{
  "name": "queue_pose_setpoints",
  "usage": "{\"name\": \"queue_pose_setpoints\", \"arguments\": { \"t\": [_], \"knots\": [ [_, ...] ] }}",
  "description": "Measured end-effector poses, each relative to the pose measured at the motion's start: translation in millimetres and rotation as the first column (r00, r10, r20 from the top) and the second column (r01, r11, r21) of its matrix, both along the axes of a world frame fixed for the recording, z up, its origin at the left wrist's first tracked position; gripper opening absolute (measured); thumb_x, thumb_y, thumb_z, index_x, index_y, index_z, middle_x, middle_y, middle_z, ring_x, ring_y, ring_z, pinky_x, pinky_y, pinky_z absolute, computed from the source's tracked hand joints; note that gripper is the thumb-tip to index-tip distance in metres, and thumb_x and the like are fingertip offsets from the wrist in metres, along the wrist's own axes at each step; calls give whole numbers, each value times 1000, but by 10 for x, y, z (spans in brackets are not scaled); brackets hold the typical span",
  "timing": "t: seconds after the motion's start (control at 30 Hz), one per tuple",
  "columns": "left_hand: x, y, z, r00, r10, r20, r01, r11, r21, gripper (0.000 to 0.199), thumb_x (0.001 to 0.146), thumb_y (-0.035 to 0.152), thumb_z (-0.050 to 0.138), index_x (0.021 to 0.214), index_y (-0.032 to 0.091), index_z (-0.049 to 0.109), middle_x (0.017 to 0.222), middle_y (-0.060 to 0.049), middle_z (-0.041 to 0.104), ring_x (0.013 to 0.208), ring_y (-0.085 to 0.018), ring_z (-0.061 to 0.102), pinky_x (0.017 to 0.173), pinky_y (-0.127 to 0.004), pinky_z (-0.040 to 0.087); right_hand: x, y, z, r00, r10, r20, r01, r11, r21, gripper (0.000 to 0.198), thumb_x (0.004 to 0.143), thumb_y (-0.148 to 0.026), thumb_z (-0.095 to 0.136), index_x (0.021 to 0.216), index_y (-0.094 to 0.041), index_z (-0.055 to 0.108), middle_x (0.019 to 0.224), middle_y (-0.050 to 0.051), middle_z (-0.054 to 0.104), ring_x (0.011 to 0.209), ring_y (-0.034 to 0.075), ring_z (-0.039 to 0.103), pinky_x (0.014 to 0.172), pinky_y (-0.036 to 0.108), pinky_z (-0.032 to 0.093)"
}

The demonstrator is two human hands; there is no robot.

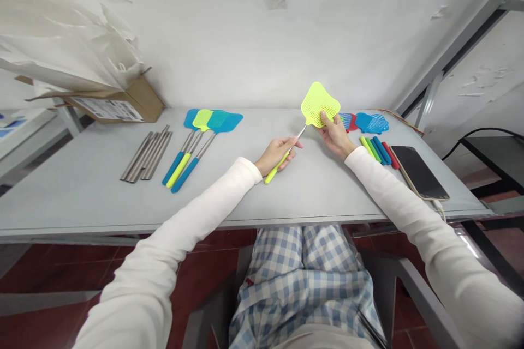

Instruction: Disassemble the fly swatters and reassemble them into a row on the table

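Note:
A yellow-green fly swatter [315,102] is held slantwise above the table, its perforated head up and to the right. My left hand [279,155] is closed around its metal rod and the top of its yellow grip. With thumb and fingers, my right hand [334,135] pinches the lower right part of the head. Behind the right hand lie loose swatter heads, a red one [352,123] partly hidden and a blue one [371,122]. Near the right sleeve are several coloured grips [380,150]. Left of my hands, blue and yellow swatters [192,147] lie side by side.
Several metal tubes [146,156] lie at the left of the grey table [229,196]. Behind them is a cardboard box [123,102] with white plastic sheeting. A phone [420,172] with a cable rests near the right end. A wall rises directly behind the table.

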State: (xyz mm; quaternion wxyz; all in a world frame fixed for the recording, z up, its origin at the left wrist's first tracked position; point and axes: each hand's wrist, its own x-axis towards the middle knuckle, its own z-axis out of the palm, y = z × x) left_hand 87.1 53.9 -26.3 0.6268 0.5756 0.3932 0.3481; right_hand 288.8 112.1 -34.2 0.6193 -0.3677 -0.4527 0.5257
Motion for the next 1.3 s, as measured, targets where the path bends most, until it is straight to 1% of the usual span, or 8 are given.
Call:
{"name": "queue_pose_setpoints", "arguments": {
  "t": [0.23,0.63,0.83,0.97,1.07,1.17,1.23,1.3],
  "knots": [
    [-8,-22,39,1000,-8,10,8,1000,-26,35,99,46,47,91,16,61,52,10,37,28,-2,29,31,-18,18,26,-33,54,996,24,82,-25,1000,15,48,75,-51,78,113,-31,56,135,1,63,126,22,60,95,35,60],
    [-40,-9,58,1000,-26,10,27,999,-30,41,95,57,49,91,17,60,48,10,38,26,-3,27,31,-19,14,4,-171,166,993,25,112,-28,999,28,51,76,-53,76,118,-33,57,139,1,61,127,21,60,93,35,61],
    [-100,3,153,998,-14,-62,18,997,71,37,92,48,55,114,19,53,52,5,58,32,-9,44,35,-19,31,86,-99,129,977,160,145,-154,987,-49,41,78,-51,76,110,-28,62,128,2,67,110,19,68,82,30,64],
    [-372,-13,213,963,98,-253,-52,982,183,39,86,43,63,114,19,52,65,1,66,45,-11,53,44,-21,41,113,-78,78,962,224,156,-198,966,-165,37,87,-55,66,107,-23,65,110,7,72,89,15,70,66,24,62],
    [-710,-27,245,840,292,-458,-104,914,392,32,86,42,61,108,19,61,94,-7,71,67,-15,63,59,-26,50,121,-73,54,962,212,175,-171,960,-222,30,93,-47,61,104,-20,67,93,7,72,71,13,65,57,23,57],
    [-1038,-28,242,571,502,-649,-53,812,581,24,85,35,59,99,17,68,98,-10,70,92,-24,66,82,-33,52,120,-68,36,957,213,199,-161,956,-246,20,95,-34,58,96,-17,69,81,5,69,63,11,60,55,23,52],
    [-1190,-31,210,381,562,-734,2,794,608,25,87,31,56,101,15,69,96,-12,69,101,-28,64,90,-36,49,114,-65,24,947,225,231,-169,956,-239,17,94,-30,59,92,-17,69,78,5,68,62,11,59,55,23,49],
    [-1279,-41,162,231,579,-782,31,799,601,34,89,30,51,115,13,65,101,-14,69,103,-31,63,92,-39,48,110,-62,10,932,238,272,-176,957,-231,16,93,-30,61,89,-17,69,78,5,68,60,10,57,55,23,47]
  ]
}}
